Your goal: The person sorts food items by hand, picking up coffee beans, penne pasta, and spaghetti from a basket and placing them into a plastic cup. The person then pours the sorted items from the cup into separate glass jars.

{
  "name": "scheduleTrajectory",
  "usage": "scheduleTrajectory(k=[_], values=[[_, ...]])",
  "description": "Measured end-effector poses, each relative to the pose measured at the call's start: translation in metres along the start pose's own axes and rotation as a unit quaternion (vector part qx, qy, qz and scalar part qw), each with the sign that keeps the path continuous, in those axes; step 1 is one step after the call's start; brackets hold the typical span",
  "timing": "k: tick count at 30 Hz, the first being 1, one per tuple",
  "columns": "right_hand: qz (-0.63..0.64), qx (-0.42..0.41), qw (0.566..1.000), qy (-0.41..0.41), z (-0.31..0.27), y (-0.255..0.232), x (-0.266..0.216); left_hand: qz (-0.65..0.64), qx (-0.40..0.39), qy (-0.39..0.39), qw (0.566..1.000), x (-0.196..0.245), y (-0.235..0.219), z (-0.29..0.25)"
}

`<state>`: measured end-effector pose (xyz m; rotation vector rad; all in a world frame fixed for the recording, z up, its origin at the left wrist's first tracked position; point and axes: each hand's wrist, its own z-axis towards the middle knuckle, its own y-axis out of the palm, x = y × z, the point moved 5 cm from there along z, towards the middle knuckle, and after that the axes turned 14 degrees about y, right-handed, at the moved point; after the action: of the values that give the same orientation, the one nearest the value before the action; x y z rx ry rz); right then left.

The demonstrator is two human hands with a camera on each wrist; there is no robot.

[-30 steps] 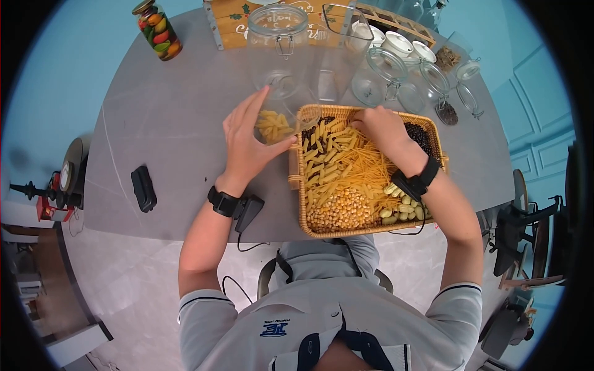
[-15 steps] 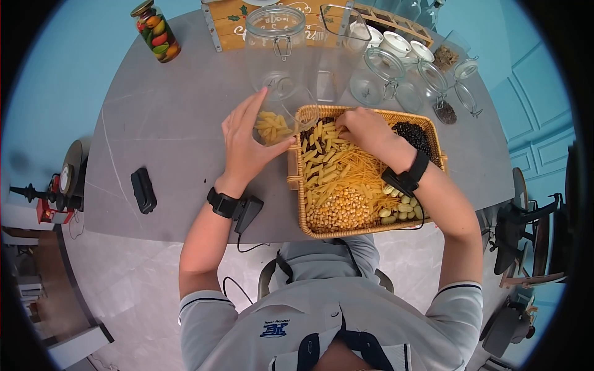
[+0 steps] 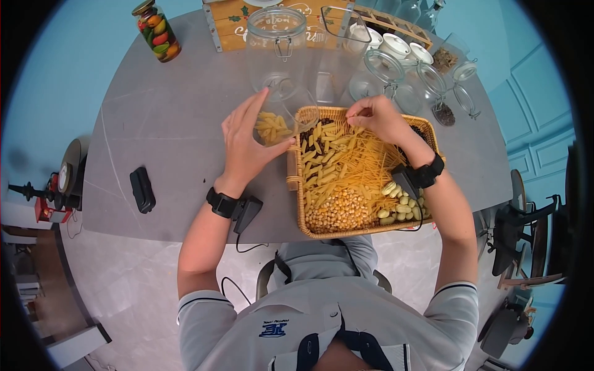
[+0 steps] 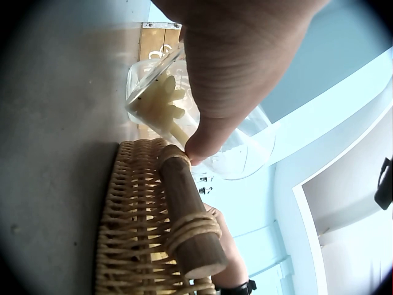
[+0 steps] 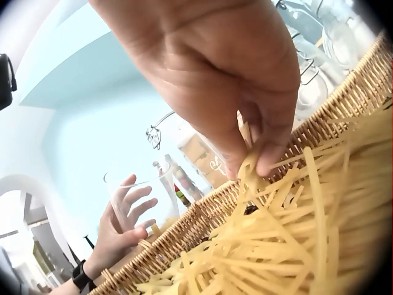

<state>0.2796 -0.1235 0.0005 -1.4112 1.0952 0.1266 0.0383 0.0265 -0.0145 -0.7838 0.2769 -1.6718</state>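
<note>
My left hand (image 3: 244, 142) holds a tilted clear jar (image 3: 296, 106) at the basket's left edge, thumb on one side and fingers on the other. Several penne (image 3: 271, 127) lie inside it, and its mouth leans toward the wicker basket (image 3: 346, 233). Over the back of the basket, my right hand (image 3: 382, 120) pinches a penne piece (image 5: 248, 173) between thumb and fingertips, just above the pasta. The basket holds loose penne (image 3: 318, 164), thin pasta sticks (image 3: 371, 157), corn kernels (image 3: 340, 210), pale green beans (image 3: 402, 209) and dark beans, partly covered by my right arm.
Behind the basket stand a tall clip-top jar (image 3: 276, 52), a clear square container (image 3: 340, 55) and smaller glass jars (image 3: 377, 74). White lidded pots (image 3: 395, 46) sit farther back. A jar of colourful fruit (image 3: 156, 32) and a black case (image 3: 143, 190) stand at left.
My right hand dipped left into the pasta, then rose and shifted back to the right, with a penne piece now showing in its fingers. My left hand and the jar have stayed put.
</note>
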Motion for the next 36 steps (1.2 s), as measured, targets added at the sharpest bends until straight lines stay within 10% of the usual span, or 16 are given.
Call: scheduleTrajectory(k=[18, 24, 36], values=[[0.173, 0.018, 0.982, 0.078, -0.013, -0.045, 0.025, -0.002, 0.003, 0.003, 1.0, 0.001, -0.001, 0.0], [0.402, -0.026, 0.915, 0.033, -0.007, -0.044, -0.021, -0.002, 0.003, 0.003, 1.0, 0.002, -0.001, 0.0], [0.124, -0.013, 0.986, -0.111, 0.005, 0.04, -0.109, -0.005, 0.03, 0.012, 0.999, 0.003, -0.004, 0.002]])
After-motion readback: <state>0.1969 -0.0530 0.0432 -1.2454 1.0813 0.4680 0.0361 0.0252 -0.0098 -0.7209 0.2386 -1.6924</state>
